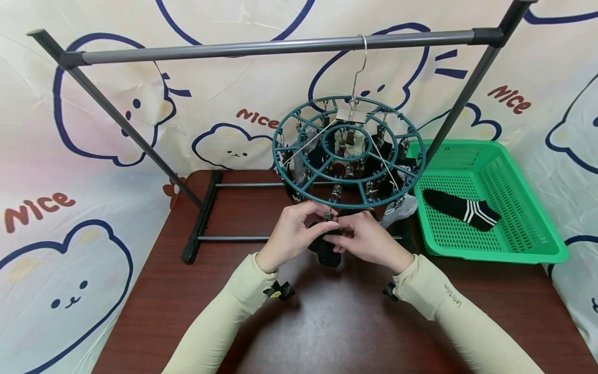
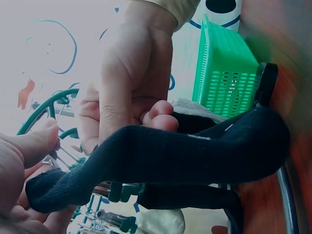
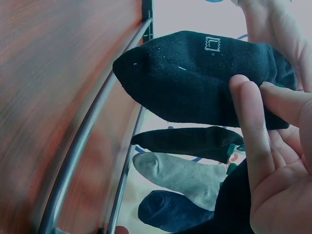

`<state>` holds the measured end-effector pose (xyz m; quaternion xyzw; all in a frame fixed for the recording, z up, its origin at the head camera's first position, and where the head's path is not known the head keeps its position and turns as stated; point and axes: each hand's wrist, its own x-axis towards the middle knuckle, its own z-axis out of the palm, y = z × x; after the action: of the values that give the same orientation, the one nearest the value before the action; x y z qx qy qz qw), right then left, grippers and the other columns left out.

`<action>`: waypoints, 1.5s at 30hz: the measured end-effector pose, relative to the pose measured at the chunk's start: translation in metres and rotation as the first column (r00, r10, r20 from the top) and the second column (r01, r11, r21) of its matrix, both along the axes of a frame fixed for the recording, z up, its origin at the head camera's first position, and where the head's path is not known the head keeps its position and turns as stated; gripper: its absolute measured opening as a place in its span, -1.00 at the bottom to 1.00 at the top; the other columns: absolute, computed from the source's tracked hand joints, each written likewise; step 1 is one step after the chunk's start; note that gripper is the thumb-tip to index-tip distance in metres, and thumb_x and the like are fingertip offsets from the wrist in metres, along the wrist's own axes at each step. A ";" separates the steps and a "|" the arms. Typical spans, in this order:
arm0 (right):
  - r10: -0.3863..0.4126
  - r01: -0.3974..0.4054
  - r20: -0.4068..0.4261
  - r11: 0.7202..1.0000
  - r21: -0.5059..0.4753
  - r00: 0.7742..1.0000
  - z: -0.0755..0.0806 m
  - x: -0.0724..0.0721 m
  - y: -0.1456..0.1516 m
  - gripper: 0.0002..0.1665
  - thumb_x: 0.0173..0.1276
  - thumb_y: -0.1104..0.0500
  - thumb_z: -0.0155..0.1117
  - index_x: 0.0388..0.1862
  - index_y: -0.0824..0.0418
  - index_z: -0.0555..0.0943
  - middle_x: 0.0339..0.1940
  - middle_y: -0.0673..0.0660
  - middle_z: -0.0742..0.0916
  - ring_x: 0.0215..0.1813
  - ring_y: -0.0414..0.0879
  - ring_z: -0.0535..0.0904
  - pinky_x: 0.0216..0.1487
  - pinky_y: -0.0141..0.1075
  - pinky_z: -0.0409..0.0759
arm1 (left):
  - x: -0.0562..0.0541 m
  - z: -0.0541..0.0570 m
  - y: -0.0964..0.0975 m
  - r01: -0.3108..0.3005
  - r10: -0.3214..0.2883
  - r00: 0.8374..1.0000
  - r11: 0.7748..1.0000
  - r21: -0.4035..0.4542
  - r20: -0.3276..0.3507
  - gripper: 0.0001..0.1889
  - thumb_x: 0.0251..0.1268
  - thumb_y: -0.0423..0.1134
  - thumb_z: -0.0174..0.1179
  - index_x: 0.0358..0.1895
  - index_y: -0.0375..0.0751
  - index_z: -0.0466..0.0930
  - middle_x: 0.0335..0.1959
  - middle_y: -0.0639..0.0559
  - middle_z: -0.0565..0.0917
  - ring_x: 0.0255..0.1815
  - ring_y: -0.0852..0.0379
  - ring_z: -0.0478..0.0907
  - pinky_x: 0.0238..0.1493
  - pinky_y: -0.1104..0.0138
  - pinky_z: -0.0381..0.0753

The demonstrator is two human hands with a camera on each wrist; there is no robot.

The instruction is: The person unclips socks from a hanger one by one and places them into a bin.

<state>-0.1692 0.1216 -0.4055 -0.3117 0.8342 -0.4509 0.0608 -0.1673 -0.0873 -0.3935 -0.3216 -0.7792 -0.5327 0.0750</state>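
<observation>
A black sock (image 1: 329, 255) hangs at the front of a round green sock hanger (image 1: 322, 205), with its toe pointing down. My left hand (image 1: 299, 228) pinches a small metal clip (image 1: 329, 216) on the hanger's near rim, right at the sock's cuff. From the other side, my right hand (image 1: 369, 239) holds the same sock near its upper end between thumb and fingers. A small woven square mark shows on the sock (image 3: 185, 78) in the right wrist view. Whether the clip's jaws bite the cuff is hidden by the fingers.
The hanger hooks over a grey metal rack bar (image 1: 224, 50). Other socks, among them a grey one (image 3: 180, 175) and a navy one (image 3: 173, 210), hang from its clips. At the right, a green basket (image 1: 495, 254) holds a black sock with white stripes (image 1: 462, 209).
</observation>
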 end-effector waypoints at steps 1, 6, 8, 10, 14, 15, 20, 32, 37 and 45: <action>-0.002 0.002 -0.003 1.000 0.003 1.000 0.000 0.000 0.000 -0.89 0.42 0.20 0.44 -0.11 0.08 0.78 -0.48 -0.08 0.77 -0.50 -0.29 0.70 -0.35 -0.32 0.71 | 0.000 0.000 0.000 0.000 0.000 1.000 1.000 0.002 0.000 -0.81 0.31 -0.34 0.42 -0.05 -0.24 0.74 -0.10 -0.05 0.81 -0.05 0.16 0.74 -0.03 0.13 0.77; -0.006 0.006 -0.007 1.000 0.023 1.000 0.000 0.000 -0.001 -0.90 0.42 0.19 0.44 -0.11 0.07 0.78 -0.52 -0.12 0.77 -0.50 -0.31 0.69 -0.36 -0.33 0.70 | 0.000 0.000 0.000 -0.006 0.006 1.000 1.000 0.009 -0.007 -0.82 0.30 -0.34 0.43 -0.07 -0.23 0.74 -0.11 -0.05 0.81 -0.07 0.16 0.74 -0.06 0.10 0.77; -0.007 0.008 -0.007 1.000 0.030 1.000 0.000 0.000 -0.001 -0.91 0.42 0.18 0.43 -0.12 0.06 0.78 -0.53 -0.13 0.77 -0.50 -0.31 0.69 -0.36 -0.33 0.70 | 0.000 -0.001 0.000 -0.008 0.008 1.000 1.000 0.011 -0.006 -0.82 0.29 -0.34 0.44 -0.08 -0.23 0.75 -0.12 -0.05 0.82 -0.07 0.16 0.74 -0.08 0.13 0.77; -0.011 0.011 -0.007 0.999 0.036 1.000 0.000 0.000 -0.001 -0.91 0.43 0.18 0.43 -0.12 0.06 0.77 -0.53 -0.14 0.77 -0.49 -0.32 0.69 -0.36 -0.33 0.70 | 0.000 -0.001 0.000 -0.005 0.005 1.000 1.000 0.017 0.000 -0.82 0.29 -0.34 0.43 -0.08 -0.25 0.75 -0.12 -0.05 0.82 -0.07 0.15 0.74 -0.07 0.16 0.77; -0.012 0.012 -0.012 0.999 0.045 1.000 0.000 0.000 -0.001 -0.86 0.43 0.18 0.43 -0.07 0.06 0.78 -0.53 -0.13 0.76 -0.49 -0.31 0.69 -0.38 -0.34 0.68 | 0.001 -0.001 -0.001 -0.003 0.003 1.000 1.000 0.025 0.015 -0.83 0.31 -0.34 0.42 -0.08 -0.25 0.75 -0.11 -0.05 0.82 -0.05 0.15 0.74 -0.02 0.23 0.75; -0.009 0.009 -0.013 0.999 0.048 1.000 -0.001 0.000 -0.001 -0.84 0.42 0.18 0.43 -0.04 0.06 0.78 -0.53 -0.13 0.77 -0.49 -0.31 0.69 -0.38 -0.34 0.68 | 0.001 -0.001 -0.001 -0.009 0.008 1.000 1.000 0.024 0.017 -0.83 0.31 -0.34 0.42 -0.08 -0.24 0.75 -0.12 -0.04 0.82 -0.04 0.16 0.74 0.00 0.24 0.74; 0.027 -0.027 -0.008 0.998 0.058 1.000 -0.004 0.001 -0.002 -0.80 0.41 0.21 0.44 -0.01 0.09 0.79 -0.47 -0.08 0.79 -0.47 -0.30 0.71 -0.36 -0.36 0.70 | 0.002 0.002 -0.002 -0.042 0.042 0.999 0.999 0.014 0.012 -0.85 0.32 -0.30 0.43 -0.09 -0.18 0.78 -0.14 0.02 0.83 -0.02 0.18 0.74 0.00 0.28 0.70; 0.046 -0.046 0.006 0.997 0.068 0.999 -0.009 0.003 -0.003 -0.91 0.40 0.20 0.45 -0.14 0.11 0.79 -0.48 -0.08 0.79 -0.46 -0.31 0.71 -0.35 -0.37 0.71 | 0.001 0.002 -0.002 -0.060 0.060 0.998 0.998 0.025 0.010 -0.86 0.31 -0.29 0.44 -0.11 -0.17 0.79 -0.16 0.01 0.84 -0.05 0.17 0.74 -0.02 0.16 0.73; 0.056 -0.057 0.019 0.996 0.071 0.998 -0.008 0.004 -0.002 -0.94 0.41 0.19 0.44 -0.17 0.09 0.78 -0.48 -0.08 0.78 -0.45 -0.29 0.71 -0.35 -0.36 0.71 | -0.001 0.001 -0.003 -0.059 0.059 0.998 0.998 0.026 -0.002 -0.84 0.29 -0.31 0.46 -0.10 -0.20 0.78 -0.15 0.01 0.83 -0.05 0.18 0.74 0.00 0.06 0.72; 0.071 -0.072 0.014 0.995 0.076 0.997 -0.007 0.007 -0.001 -0.94 0.43 0.15 0.43 -0.22 0.12 0.76 -0.47 0.00 0.79 -0.46 -0.32 0.69 -0.35 -0.36 0.70 | -0.001 0.001 -0.004 -0.077 0.077 0.997 0.997 0.004 -0.020 -0.82 0.27 -0.28 0.47 -0.10 -0.19 0.78 -0.13 0.02 0.83 -0.04 0.19 0.74 -0.04 0.28 0.71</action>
<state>-0.1623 0.1206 -0.4121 -0.3361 0.8388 -0.4180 0.0936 -0.1683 -0.0913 -0.3923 -0.2966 -0.7895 -0.5273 0.1039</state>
